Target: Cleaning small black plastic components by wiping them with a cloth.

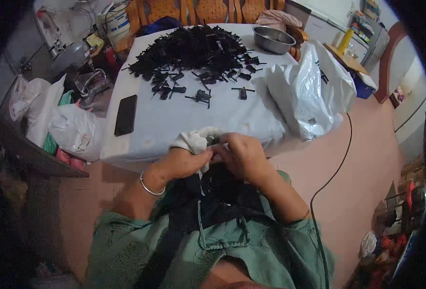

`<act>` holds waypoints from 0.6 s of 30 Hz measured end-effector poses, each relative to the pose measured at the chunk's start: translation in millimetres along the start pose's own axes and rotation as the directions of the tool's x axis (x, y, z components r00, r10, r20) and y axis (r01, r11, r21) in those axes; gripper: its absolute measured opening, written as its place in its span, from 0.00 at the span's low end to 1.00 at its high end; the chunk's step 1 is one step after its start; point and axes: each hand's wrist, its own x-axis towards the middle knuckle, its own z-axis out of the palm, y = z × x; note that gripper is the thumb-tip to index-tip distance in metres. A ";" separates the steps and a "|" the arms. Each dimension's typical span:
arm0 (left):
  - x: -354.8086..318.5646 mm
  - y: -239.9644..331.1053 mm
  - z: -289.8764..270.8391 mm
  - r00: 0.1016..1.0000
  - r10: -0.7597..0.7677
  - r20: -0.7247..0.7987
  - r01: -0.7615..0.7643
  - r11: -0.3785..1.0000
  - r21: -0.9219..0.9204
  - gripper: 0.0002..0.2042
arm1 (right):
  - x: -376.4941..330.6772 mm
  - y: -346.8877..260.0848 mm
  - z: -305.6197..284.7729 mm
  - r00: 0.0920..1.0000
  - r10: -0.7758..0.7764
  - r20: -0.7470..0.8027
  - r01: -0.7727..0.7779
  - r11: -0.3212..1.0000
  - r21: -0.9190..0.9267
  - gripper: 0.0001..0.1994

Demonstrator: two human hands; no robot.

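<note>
My left hand (186, 161) grips a white cloth (193, 140) at the near edge of the table (174, 115), with a silver bangle on that wrist. My right hand (242, 155) is pressed against the left, fingers closed on a small black part (213, 142) that is mostly hidden between the hands. A large heap of small black plastic parts (193, 48) lies on the far half of the table. Several loose ones (203, 96) are scattered nearer to me. More dark parts lie in my lap (222, 188).
A black phone (125, 114) lies at the table's left edge. A steel bowl (273, 39) stands far right, a white plastic bag (309, 91) beside it. Wooden chairs (208, 10) line the far side. Bags (73, 130) crowd the floor left; a black cable (338, 168) runs right.
</note>
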 end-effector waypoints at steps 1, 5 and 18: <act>-5.3 -0.1 3.4 1.000 -0.008 -0.022 0.008 0.999 -0.035 0.15 | -2.0 -5.6 0.2 0.984 0.141 -0.107 -0.135 0.989 0.067 0.07; -21.8 3.4 27.4 0.976 -0.026 -0.215 0.010 0.997 -0.074 0.14 | -9.4 -23.6 -6.0 0.942 0.330 -0.069 -0.308 0.925 0.222 0.08; -33.2 3.2 37.9 0.879 0.297 -0.372 -0.217 0.945 0.244 0.11 | -13.6 -46.0 -16.1 0.912 0.385 0.143 -0.411 0.854 0.321 0.09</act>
